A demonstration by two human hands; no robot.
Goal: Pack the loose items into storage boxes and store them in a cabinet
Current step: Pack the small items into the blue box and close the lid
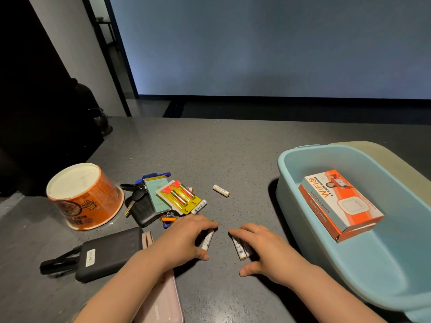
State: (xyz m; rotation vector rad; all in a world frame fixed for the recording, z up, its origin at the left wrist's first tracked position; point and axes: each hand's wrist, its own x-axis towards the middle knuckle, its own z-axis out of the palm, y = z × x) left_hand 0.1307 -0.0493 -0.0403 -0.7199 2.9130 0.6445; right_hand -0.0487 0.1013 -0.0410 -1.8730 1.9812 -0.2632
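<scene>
Left hand (186,238) curls over one battery (207,241); right hand (263,248) covers two batteries (241,248) on the surface (233,148).

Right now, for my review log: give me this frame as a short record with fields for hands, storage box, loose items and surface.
left hand: left hand fingers on one battery
right hand: right hand fingers on two batteries
storage box: blue bin holding orange WiFi box
loose items: single battery, AA pack, keys, noodle cup upside down, power bank
surface: grey table

blue storage box (289,173): right, holds orange WiFi box (340,203) | white batteries (221,190): loose on countertop
</scene>
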